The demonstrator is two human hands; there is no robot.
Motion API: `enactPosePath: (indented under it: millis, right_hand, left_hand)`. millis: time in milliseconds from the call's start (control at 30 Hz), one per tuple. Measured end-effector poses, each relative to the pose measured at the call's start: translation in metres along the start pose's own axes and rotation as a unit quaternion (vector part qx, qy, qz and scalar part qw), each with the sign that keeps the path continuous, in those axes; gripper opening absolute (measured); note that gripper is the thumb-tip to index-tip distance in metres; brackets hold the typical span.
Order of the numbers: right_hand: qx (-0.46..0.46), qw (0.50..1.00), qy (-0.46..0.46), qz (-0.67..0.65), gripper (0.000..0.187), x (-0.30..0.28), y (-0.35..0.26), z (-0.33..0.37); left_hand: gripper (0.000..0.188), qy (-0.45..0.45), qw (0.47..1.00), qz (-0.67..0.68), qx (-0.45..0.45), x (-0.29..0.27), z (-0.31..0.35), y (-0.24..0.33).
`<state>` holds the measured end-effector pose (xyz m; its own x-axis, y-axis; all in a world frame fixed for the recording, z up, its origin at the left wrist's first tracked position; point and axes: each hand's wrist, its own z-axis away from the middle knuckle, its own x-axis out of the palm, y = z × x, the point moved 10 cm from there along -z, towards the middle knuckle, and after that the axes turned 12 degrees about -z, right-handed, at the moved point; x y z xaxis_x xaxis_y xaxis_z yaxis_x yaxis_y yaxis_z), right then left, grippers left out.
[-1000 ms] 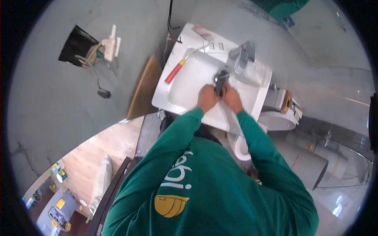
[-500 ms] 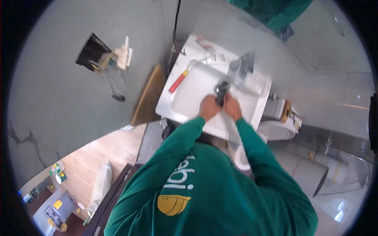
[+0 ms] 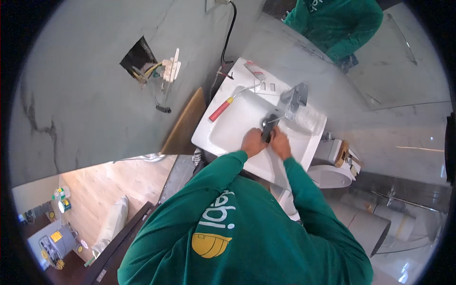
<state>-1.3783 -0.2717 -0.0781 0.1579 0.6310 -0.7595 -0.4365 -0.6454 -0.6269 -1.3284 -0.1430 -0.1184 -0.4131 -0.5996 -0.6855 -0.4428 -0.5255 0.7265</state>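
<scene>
Both my hands are over a white washbasin (image 3: 223,135), closed around a dark, narrow, elongated object (image 3: 270,128) whose kind I cannot make out. My left hand (image 3: 253,142) grips its left side near the lower end. My right hand (image 3: 280,144) has its fingers on the right side, partly hidden behind the object. The far end lies beside the round drain (image 3: 264,122). Above it stands a grey tap (image 3: 295,97); a thin pale line runs from the tap toward the object. A paint roller (image 3: 221,109) with a red and yellow handle lies across the basin's left rim.
On the left wall, wires and a socket hang by a square hole (image 3: 138,56). A wooden board (image 3: 185,124) leans below. To the right are a toilet (image 3: 330,175) and a large grey cylinder (image 3: 363,223). A wrapped roll (image 3: 113,221) lies on the floor behind.
My view has shifted, so the basin and wall hole sit lower in the picture. Both hands still hold the dark object above the basin, and the thin line from the tap now shows clearly.
</scene>
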Motion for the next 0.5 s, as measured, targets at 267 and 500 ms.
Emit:
enactPosePath:
  millis: [267,500]
  right_hand:
    - [-0.005,0.998,-0.058,0.007,0.030,0.031,-0.008,0.033]
    - [-0.055,0.996,-0.061,0.041,0.035,0.004,0.005,-0.027]
  left_hand:
    - [0.042,0.029,0.998,0.023,-0.047,0.007,0.009,-0.024]
    - [0.061,-0.100,0.993,-0.033,-0.049,-0.008,0.018,-0.007]
